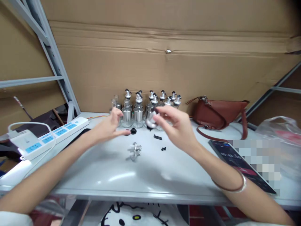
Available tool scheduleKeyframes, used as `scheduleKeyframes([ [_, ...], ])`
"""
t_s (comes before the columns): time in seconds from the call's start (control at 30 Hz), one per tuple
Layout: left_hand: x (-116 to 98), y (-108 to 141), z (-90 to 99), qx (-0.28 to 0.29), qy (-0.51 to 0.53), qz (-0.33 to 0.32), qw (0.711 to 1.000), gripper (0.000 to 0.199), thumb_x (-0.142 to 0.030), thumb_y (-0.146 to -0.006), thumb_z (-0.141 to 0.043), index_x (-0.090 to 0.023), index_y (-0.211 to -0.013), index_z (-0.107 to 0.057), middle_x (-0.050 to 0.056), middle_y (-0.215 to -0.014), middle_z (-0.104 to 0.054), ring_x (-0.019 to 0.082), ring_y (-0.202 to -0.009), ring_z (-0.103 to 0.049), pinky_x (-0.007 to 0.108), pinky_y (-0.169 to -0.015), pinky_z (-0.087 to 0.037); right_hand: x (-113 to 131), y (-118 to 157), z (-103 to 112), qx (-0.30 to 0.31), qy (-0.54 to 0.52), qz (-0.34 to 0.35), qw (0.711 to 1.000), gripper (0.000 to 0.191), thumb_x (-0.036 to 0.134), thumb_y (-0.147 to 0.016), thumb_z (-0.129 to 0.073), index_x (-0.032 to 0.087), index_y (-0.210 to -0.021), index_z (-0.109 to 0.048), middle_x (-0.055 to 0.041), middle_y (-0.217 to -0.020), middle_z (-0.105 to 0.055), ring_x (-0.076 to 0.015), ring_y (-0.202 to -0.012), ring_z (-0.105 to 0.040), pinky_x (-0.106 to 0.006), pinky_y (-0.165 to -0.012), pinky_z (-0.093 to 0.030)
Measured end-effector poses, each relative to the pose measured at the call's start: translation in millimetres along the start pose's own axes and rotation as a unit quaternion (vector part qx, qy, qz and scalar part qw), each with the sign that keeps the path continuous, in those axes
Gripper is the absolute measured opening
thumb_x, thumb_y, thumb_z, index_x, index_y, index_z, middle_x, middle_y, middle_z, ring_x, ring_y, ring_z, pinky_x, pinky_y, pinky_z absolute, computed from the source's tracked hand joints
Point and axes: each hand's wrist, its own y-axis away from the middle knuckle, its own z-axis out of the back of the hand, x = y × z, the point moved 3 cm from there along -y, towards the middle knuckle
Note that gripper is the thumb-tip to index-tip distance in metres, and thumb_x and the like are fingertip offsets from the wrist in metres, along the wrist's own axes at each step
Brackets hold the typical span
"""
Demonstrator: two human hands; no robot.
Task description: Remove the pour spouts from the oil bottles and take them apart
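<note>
Pinching the spout (151,121) in our right hand (178,125) before the bottles (138,115), our left hand (108,127) spread, we could drop it if that fingertip grip slips.

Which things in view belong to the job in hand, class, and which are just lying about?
Seem to belong:
pourer top in the right hand
glass bottles behind the hands
silver parts
black stopper
black clip
small black pieces

Seem just lying about:
power strip
brown bag
phone
plastic bag
</note>
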Motion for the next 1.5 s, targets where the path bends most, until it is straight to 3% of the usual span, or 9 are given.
scheduleKeyframes([
  [0.07, -36.3, 6.5, -8.2, -0.021, 0.036, -0.090, 0.995, 0.065, -0.068, -0.071, -0.059, -0.021, -0.106, -0.032, 0.013, -0.113, -0.045, 0.020, -0.077, -0.057, 0.037, -0.070, -0.048, -13.5, 17.7, -11.7, 0.035, -0.022, -0.036, 0.999, 0.012, 0.030, -0.081, -0.061, 0.021, -0.090, -0.059, 0.0020, -0.067, -0.054, -0.0122, -0.060, -0.051, -0.026, -0.057, -0.046],
  [0.17, -69.2, 9.2, -25.5, -0.041, 0.088, -0.144, 0.985, 0.059, -0.064, -0.073, -0.060, -0.022, -0.105, -0.035, 0.011, -0.106, -0.050, 0.019, -0.076, -0.057, 0.034, -0.066, -0.047, -29.1, 35.4, -23.7, 0.080, -0.072, -0.083, 0.991, 0.019, 0.029, -0.078, -0.064, 0.021, -0.089, -0.051, 0.0056, -0.061, -0.050, -0.0100, -0.053, -0.049, -0.024, -0.053, -0.045],
  [0.33, -77.7, 13.0, -47.4, -0.021, 0.105, -0.142, 0.984, 0.022, -0.041, -0.088, -0.051, -0.021, -0.095, -0.045, 0.007, -0.094, -0.056, 0.017, -0.073, -0.058, 0.033, -0.069, -0.046, -36.1, 49.2, -32.1, 0.119, -0.147, -0.123, 0.974, 0.020, 0.034, -0.085, -0.058, 0.023, -0.092, -0.043, 0.0060, -0.062, -0.052, -0.0111, -0.054, -0.055, -0.024, -0.054, -0.047],
  [0.5, -72.5, 25.0, -51.2, -0.024, 0.160, -0.148, 0.976, 0.020, -0.040, -0.087, -0.050, -0.021, -0.084, -0.042, 0.006, -0.089, -0.058, 0.016, -0.075, -0.058, 0.032, -0.070, -0.046, -32.6, 51.5, -31.1, 0.163, 0.021, 0.060, 0.985, 0.024, 0.039, -0.084, -0.058, 0.021, -0.097, -0.049, -0.0043, -0.081, -0.062, -0.0167, -0.072, -0.061, -0.030, -0.066, -0.050],
  [0.63, -77.5, 29.2, -51.5, -0.027, 0.193, -0.186, 0.963, 0.023, -0.042, -0.089, -0.051, -0.022, -0.084, -0.039, 0.004, -0.088, -0.059, 0.016, -0.076, -0.058, 0.031, -0.072, -0.047, -33.0, 49.7, -26.1, 0.141, 0.161, 0.195, 0.957, 0.033, 0.049, -0.086, -0.054, 0.018, -0.098, -0.055, -0.0084, -0.081, -0.066, -0.0201, -0.072, -0.060, -0.032, -0.065, -0.045],
  [0.8, -86.2, 32.3, -48.6, -0.059, 0.167, -0.253, 0.951, 0.014, -0.026, -0.092, -0.046, -0.024, -0.103, -0.037, 0.005, -0.096, -0.052, 0.016, -0.084, -0.056, 0.028, -0.071, -0.048, -30.5, 51.7, -26.0, 0.130, 0.233, 0.292, 0.918, 0.040, 0.049, -0.093, -0.040, 0.014, -0.093, -0.059, -0.0091, -0.072, -0.063, -0.0205, -0.067, -0.055, -0.033, -0.061, -0.037],
  [1.23, -108.6, 36.6, -46.6, -0.066, 0.246, -0.271, 0.928, 0.020, -0.016, -0.091, -0.040, -0.023, -0.104, -0.026, 0.001, -0.084, -0.035, 0.013, -0.074, -0.040, 0.025, -0.065, -0.046, -22.2, 58.3, -21.6, 0.043, 0.325, 0.409, 0.852, 0.052, 0.037, -0.098, -0.020, 0.019, -0.069, -0.058, -0.0019, -0.051, -0.048, -0.0165, -0.050, -0.038, -0.032, -0.055, -0.029],
  [1.33, -109.8, 39.0, -47.7, -0.061, 0.242, -0.290, 0.924, 0.020, -0.012, -0.089, -0.039, -0.022, -0.102, -0.027, 0.001, -0.084, -0.037, 0.014, -0.075, -0.041, 0.027, -0.067, -0.047, -20.0, 57.5, -18.9, 0.031, 0.298, 0.410, 0.861, 0.048, 0.028, -0.098, -0.019, 0.018, -0.068, -0.054, -0.0013, -0.050, -0.048, -0.0156, -0.049, -0.038, -0.031, -0.054, -0.030],
  [1.5, -106.3, 37.9, -43.2, -0.070, 0.231, -0.323, 0.915, 0.023, -0.010, -0.086, -0.038, -0.021, -0.104, -0.028, 0.002, -0.084, -0.040, 0.014, -0.073, -0.044, 0.026, -0.065, -0.048, -19.7, 51.0, -11.3, 0.036, 0.194, 0.355, 0.914, 0.038, 0.022, -0.098, -0.021, 0.019, -0.073, -0.049, -0.0002, -0.055, -0.048, -0.0139, -0.049, -0.041, -0.030, -0.056, -0.033],
])
